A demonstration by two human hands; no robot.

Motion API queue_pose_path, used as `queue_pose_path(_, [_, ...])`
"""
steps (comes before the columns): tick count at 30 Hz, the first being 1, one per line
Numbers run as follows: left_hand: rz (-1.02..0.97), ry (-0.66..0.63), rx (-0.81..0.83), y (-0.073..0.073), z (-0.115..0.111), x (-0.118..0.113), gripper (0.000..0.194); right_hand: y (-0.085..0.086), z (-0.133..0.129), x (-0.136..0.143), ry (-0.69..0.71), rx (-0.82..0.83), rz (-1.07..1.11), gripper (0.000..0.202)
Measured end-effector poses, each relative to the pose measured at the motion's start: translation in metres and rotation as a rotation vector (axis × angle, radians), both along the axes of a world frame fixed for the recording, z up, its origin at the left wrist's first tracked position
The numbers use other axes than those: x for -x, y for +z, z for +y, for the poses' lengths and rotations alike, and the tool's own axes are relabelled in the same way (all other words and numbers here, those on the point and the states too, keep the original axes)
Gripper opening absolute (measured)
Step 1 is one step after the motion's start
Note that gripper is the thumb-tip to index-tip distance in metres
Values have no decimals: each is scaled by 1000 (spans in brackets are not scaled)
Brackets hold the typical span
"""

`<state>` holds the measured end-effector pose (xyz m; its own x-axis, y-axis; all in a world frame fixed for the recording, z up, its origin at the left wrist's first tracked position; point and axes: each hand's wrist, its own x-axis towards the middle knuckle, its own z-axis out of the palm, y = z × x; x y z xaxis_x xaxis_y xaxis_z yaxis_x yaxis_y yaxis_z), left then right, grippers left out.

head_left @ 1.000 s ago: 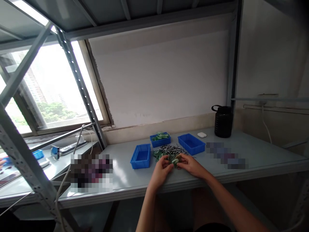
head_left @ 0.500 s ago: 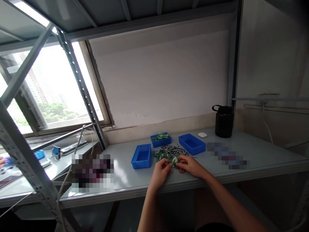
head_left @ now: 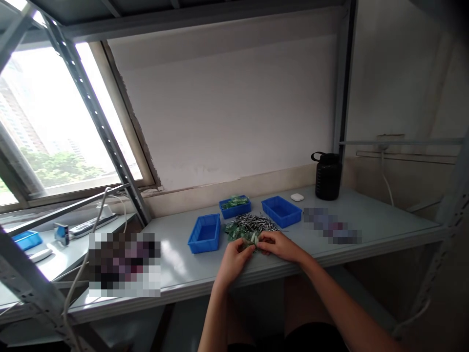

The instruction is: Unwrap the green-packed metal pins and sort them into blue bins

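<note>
My left hand (head_left: 236,258) and my right hand (head_left: 279,245) meet near the table's front edge, fingers pinched on a small green packet (head_left: 254,239) between them. Just behind my hands lie a heap of green packets (head_left: 234,231) and a pile of dark and silvery metal pieces (head_left: 258,222), too small to make out singly. Beyond the pile, a blue bin (head_left: 235,211) holds more green packets. One blue bin (head_left: 204,234) stands to the left of the pile, and another blue bin (head_left: 281,211) stands at its back right; nothing shows inside either.
A black jug (head_left: 328,177) stands at the back right of the grey table (head_left: 388,220), with a small white case (head_left: 296,197) near it. Blurred patches cover things at the table's left and right. A metal rack post and a hanging cable are at the left.
The view has shifted, so the table's contents appear further left. My hands have drawn slightly closer together around the green packet; both still hold it.
</note>
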<state>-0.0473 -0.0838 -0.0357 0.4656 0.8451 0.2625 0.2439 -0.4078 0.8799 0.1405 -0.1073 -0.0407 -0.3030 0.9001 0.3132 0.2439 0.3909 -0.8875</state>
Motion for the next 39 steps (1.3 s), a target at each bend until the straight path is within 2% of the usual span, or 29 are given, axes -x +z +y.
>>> queue_pose_path(6, [-19, 10, 44, -2, 3, -2, 26, 1, 0, 1, -2, 11, 14, 24])
queue_pose_path(15, [-95, 0, 88, 5, 0, -2, 25, 1, 1, 3, -14, 32, 83, 24])
queue_pose_path(21, [-119, 13, 86, 7, -3, -3, 23, -7, 7, 3, -98, 31, 153, 29])
queue_pose_path(26, [-70, 19, 18, 8, -3, -2, 24, -2, 1, 5, -22, 14, 42, 23])
queue_pose_path(30, [6, -62, -94, 12, -7, -1, 30, 1, -3, 5, -57, -82, -25, 25])
queue_pose_path(33, [25, -146, -123, 12, -7, 0, 31, -3, -1, 4, -79, -59, -5, 23])
queue_pose_path(35, [-10, -100, -96, 7, -3, 0, 30, -4, 0, 4, -53, -26, 20, 18])
queue_pose_path(39, [-169, 103, -40, -4, 5, -2, 30, -2, -2, 4, -2, -16, 66, 14])
